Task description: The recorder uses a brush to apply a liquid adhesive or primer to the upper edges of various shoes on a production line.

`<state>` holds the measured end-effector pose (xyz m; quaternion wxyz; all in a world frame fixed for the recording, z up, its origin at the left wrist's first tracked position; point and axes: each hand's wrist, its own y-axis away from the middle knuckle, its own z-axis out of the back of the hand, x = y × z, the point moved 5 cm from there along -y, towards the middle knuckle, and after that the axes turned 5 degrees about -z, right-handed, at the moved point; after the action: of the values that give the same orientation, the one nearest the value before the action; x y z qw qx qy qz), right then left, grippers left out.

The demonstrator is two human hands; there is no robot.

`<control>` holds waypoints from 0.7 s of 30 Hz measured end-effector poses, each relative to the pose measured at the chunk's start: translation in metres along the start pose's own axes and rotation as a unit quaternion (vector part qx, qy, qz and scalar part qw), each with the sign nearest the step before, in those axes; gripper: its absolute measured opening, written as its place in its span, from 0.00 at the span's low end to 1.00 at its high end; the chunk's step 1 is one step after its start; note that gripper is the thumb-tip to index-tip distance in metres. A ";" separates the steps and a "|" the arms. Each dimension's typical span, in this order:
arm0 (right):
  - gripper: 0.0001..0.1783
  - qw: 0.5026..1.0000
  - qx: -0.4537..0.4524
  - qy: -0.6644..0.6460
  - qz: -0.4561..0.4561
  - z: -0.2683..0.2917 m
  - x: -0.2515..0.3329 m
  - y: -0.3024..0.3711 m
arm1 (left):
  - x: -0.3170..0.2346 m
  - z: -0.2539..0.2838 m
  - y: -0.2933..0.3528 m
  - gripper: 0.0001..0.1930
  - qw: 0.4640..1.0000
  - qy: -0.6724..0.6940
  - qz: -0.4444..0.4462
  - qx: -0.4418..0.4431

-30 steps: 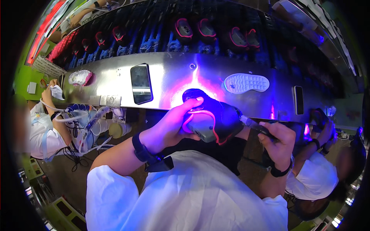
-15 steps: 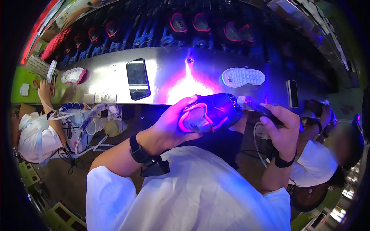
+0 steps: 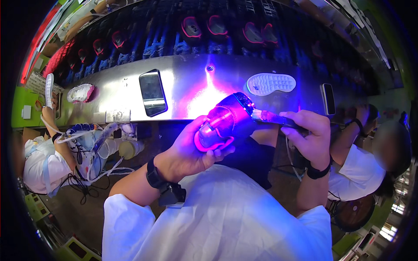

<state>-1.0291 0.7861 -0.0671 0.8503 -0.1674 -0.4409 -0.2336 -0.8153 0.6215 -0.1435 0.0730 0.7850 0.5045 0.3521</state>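
My left hand (image 3: 185,145) is wrapped round a dark shoe upper (image 3: 228,114) with glowing pink edging, and holds it tilted in front of the table edge. Between the fingers of my right hand (image 3: 311,132) is the dark handle of a brush (image 3: 278,118). The brush's pale bristles meet the rim of the upper on its right side; whether they press on it is hard to tell. A white shoe sole (image 3: 271,84) lies on the metal table (image 3: 183,78) beyond my right hand.
Phones lie left (image 3: 153,93) and right (image 3: 328,99) on the table. A conveyor (image 3: 163,37) carrying several dark uppers runs behind it. A white-and-pink shoe part (image 3: 80,93) lies at left. Co-workers sit on both sides; the left one's hand (image 3: 48,115) is near an upright sole (image 3: 49,89).
My left hand has turned the upper so its rim points up and away. The brush has swung in against that rim. Uppers on the conveyor have shifted left.
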 end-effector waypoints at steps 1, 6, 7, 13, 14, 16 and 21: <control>0.22 1.000 -0.004 -0.014 -0.006 -0.003 -0.003 0.001 | 0.004 0.000 -0.002 0.37 0.999 0.039 0.018 -0.005; 0.22 0.998 -0.030 -0.057 -0.022 -0.016 -0.024 0.010 | 0.012 0.002 -0.019 0.39 0.995 0.088 0.048 0.008; 0.22 0.996 -0.044 -0.070 -0.028 -0.019 -0.027 0.014 | 0.012 0.005 -0.022 0.39 0.995 0.084 0.049 0.016; 0.19 0.982 -0.085 -0.157 -0.054 -0.049 -0.069 0.059 | 0.004 0.001 -0.039 0.36 0.995 -0.070 0.007 0.073; 0.19 0.970 -0.099 -0.205 -0.087 -0.051 -0.082 0.065 | -0.003 0.001 -0.042 0.34 0.979 -0.189 -0.036 0.072; 0.18 0.974 -0.069 -0.182 -0.112 -0.041 -0.089 0.061 | -0.004 -0.036 -0.053 0.29 0.961 -0.256 -0.104 0.019; 0.18 0.971 -0.158 -0.068 -0.169 -0.033 -0.083 0.017 | -0.039 -0.051 -0.064 0.31 0.883 -0.448 -0.138 0.015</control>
<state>-1.0392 0.8048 -0.1560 0.7294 -0.2378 -0.4771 -0.4287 -0.9044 0.6068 -0.1542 0.3273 0.7822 0.5269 -0.0585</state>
